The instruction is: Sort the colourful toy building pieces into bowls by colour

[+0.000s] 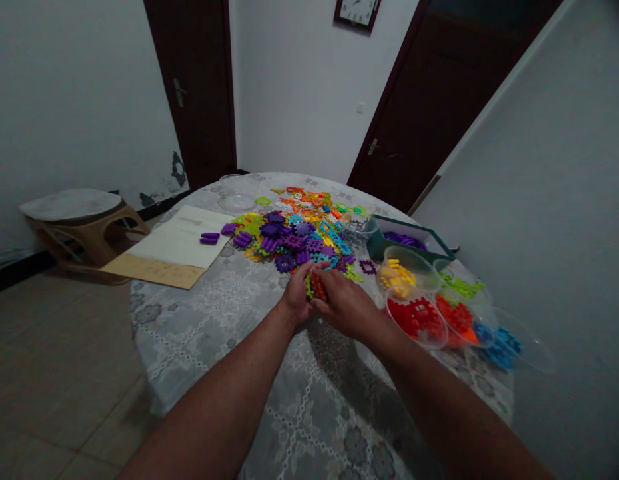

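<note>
My left hand (298,293) and my right hand (345,300) meet over the near middle of the table, in front of a heap of plastic building pieces. Between them are interlocking plastic pieces (317,287), lime green on the left and red-orange on the right. The fingers of both hands are closed round these, and partly cover them. Just beyond lies the mixed heap (289,240) of purple, blue, green, orange and yellow pieces. A single purple square frame piece (368,267) rests to the right of the heap.
Clear tubs on the right hold yellow pieces (398,277), red pieces (416,317), orange pieces (454,313) and blue pieces (502,345). Behind them stands a green box (376,248) with purple pieces. Paper sheets (179,237) overhang the left edge of the cloth-covered table (204,333). A stool (84,227) stands left.
</note>
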`<control>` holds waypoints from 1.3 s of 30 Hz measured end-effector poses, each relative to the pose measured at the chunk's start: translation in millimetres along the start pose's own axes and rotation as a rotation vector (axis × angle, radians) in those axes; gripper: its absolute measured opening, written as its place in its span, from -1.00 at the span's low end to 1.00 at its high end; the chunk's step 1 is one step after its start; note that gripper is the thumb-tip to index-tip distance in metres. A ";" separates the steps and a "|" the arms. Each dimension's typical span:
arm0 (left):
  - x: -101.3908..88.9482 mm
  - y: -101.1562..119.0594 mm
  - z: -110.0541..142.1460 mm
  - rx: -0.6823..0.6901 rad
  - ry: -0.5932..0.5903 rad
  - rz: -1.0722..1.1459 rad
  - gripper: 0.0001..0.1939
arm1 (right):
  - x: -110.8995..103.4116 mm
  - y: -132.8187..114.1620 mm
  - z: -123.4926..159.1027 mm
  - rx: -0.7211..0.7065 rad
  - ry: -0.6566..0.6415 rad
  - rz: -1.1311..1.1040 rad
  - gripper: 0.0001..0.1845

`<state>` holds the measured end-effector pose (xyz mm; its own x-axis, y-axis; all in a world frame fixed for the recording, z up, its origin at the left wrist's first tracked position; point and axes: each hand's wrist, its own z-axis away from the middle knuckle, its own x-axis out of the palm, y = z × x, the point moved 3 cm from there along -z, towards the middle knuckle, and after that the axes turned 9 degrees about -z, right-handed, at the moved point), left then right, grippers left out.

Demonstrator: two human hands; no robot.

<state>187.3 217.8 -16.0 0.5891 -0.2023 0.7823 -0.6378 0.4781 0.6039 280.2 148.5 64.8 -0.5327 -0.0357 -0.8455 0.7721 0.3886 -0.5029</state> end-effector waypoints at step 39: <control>14.5 3.5 11.7 -0.139 -0.111 -0.182 -0.56 | -156.7 166.4 200.4 0.657 0.659 0.098 -0.50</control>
<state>187.8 206.5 -0.8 0.6246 -0.3848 0.6796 -0.4475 0.5368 0.7152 561.6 34.3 77.6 -0.3886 0.5769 -0.7184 0.7581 -0.2430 -0.6052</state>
